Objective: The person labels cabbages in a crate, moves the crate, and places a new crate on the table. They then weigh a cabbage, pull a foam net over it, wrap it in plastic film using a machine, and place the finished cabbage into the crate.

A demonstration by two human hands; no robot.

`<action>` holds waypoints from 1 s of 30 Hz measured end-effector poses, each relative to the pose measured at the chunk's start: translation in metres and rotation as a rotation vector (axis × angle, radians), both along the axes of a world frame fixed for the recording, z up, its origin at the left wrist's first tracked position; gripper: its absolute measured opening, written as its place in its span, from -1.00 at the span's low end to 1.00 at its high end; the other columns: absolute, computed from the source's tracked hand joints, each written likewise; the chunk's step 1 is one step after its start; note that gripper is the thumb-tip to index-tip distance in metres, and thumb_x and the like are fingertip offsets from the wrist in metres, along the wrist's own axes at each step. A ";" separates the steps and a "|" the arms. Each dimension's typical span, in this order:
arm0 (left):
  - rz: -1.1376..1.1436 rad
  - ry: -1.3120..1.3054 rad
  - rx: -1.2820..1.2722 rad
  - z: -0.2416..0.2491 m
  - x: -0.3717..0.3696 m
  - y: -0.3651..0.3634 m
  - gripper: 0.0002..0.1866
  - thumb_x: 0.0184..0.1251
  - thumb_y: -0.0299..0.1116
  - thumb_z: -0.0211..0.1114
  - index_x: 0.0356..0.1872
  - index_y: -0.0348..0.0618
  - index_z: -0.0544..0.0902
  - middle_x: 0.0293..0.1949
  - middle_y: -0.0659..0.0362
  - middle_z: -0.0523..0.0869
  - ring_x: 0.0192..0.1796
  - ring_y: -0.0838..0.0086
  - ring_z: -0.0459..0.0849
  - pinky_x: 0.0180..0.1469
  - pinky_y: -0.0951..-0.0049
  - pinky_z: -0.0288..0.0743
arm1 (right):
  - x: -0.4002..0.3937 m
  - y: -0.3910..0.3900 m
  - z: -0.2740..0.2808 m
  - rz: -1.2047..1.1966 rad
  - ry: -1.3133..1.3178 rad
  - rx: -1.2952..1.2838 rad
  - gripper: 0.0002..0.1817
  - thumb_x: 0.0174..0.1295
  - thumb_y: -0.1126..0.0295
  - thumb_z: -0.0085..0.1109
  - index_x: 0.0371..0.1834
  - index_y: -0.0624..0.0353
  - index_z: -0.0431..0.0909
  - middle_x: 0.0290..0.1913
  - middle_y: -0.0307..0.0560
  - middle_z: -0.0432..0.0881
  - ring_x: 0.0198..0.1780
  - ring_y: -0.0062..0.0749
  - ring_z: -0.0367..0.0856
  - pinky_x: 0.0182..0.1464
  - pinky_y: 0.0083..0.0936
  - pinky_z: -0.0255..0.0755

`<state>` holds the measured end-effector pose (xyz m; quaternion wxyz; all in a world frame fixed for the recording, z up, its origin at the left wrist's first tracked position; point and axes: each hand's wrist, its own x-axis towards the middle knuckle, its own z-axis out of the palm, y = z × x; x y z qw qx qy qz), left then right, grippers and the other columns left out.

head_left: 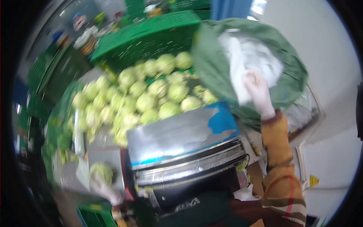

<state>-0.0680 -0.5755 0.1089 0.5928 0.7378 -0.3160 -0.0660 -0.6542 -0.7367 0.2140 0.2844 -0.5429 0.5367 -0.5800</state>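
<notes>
At the lower left, my left hand (107,192), in a pale glove, is at the near side of a single cabbage (101,173) on a grey metal plate (107,157); blur hides how its fingers lie. My right hand (258,86), also gloved, has its fingers closed on a white plastic bag (237,68) at the mouth of a large green sack (211,56). More white plastic (261,56) lies inside the sack. Between my hands sits a metal wrapping machine (170,138) with a blue patch on its top.
Several cabbages (146,103) are heaped beyond the machine, before a green crate (147,38). Another green crate (96,215) stands low at the left. A white wall (325,75) borders the right side, and a cardboard piece (257,178) lies below the machine's right end.
</notes>
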 end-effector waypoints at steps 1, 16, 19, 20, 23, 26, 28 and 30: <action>-0.193 0.061 0.065 0.022 -0.046 -0.008 -0.65 0.55 -0.32 0.08 0.18 -0.30 0.57 0.08 0.03 0.66 0.13 0.32 0.59 0.19 0.33 0.46 | 0.057 0.035 0.018 0.277 -0.180 0.095 -0.84 0.27 0.53 0.10 -0.10 0.23 0.55 -0.22 -0.25 0.61 -0.22 -0.59 0.58 -0.16 -0.60 0.50; -0.681 0.923 -0.277 0.068 -0.145 0.033 -0.42 0.67 -0.07 -0.27 0.34 -0.38 0.42 0.06 0.08 0.64 0.04 0.52 0.58 0.12 0.49 0.42 | 0.353 0.157 -0.061 0.566 0.214 -0.340 -0.79 0.07 0.53 0.34 -0.21 0.24 0.59 -0.08 0.03 0.65 -0.04 -0.07 0.60 0.03 -0.28 0.45; -0.439 0.867 -0.451 0.075 -0.134 0.052 -0.40 0.67 -0.07 -0.25 0.32 -0.44 0.42 -0.01 0.09 0.66 0.01 0.51 0.60 0.12 0.49 0.42 | 0.370 0.159 -0.062 0.551 0.266 -0.457 -0.76 0.10 0.57 0.31 -0.13 0.25 0.63 -0.04 0.03 0.65 -0.04 -0.10 0.61 0.03 -0.30 0.45; -0.427 0.921 -0.516 0.071 -0.127 0.056 -0.40 0.67 -0.06 -0.24 0.32 -0.45 0.42 0.03 0.07 0.64 0.03 0.50 0.59 0.14 0.48 0.42 | 0.373 0.159 -0.055 0.548 0.285 -0.432 -0.72 0.10 0.58 0.31 -0.08 0.26 0.66 -0.01 0.03 0.65 -0.02 -0.11 0.62 0.04 -0.31 0.45; -0.390 0.841 -0.623 0.067 -0.111 0.065 -0.37 0.66 -0.02 -0.23 0.32 -0.45 0.41 0.10 0.02 0.62 0.11 0.43 0.58 0.22 0.42 0.40 | 0.392 0.170 -0.034 0.778 0.060 -0.272 -0.69 0.07 0.57 0.36 -0.07 0.27 0.66 0.00 0.02 0.64 -0.01 -0.11 0.62 0.06 -0.31 0.45; -0.440 0.722 -0.511 0.065 -0.103 0.076 -0.44 0.65 -0.14 -0.18 0.35 -0.47 0.38 0.28 -0.09 0.50 0.33 0.29 0.45 0.41 0.34 0.22 | 0.399 0.175 -0.052 0.888 0.196 -0.314 -0.66 0.03 0.54 0.41 -0.07 0.26 0.64 0.00 0.01 0.63 0.03 -0.14 0.58 0.13 -0.35 0.43; -0.488 0.524 -0.411 0.068 -0.101 0.084 -0.50 0.61 -0.28 -0.14 0.36 -0.48 0.36 0.36 -0.09 0.43 0.43 0.29 0.35 0.48 0.36 0.11 | 0.406 0.179 -0.054 0.884 0.168 -0.309 -0.68 0.06 0.55 0.39 -0.08 0.27 0.63 0.01 0.02 0.62 0.04 -0.16 0.57 0.14 -0.36 0.42; -0.443 0.526 -0.408 0.065 -0.094 0.087 -0.51 0.62 -0.28 -0.15 0.35 -0.48 0.38 0.37 -0.07 0.42 0.43 0.30 0.35 0.48 0.36 0.10 | 0.414 0.189 -0.048 0.889 0.006 -0.006 -0.72 0.14 0.59 0.31 -0.05 0.29 0.59 0.02 -0.02 0.59 0.04 -0.29 0.56 0.12 -0.43 0.43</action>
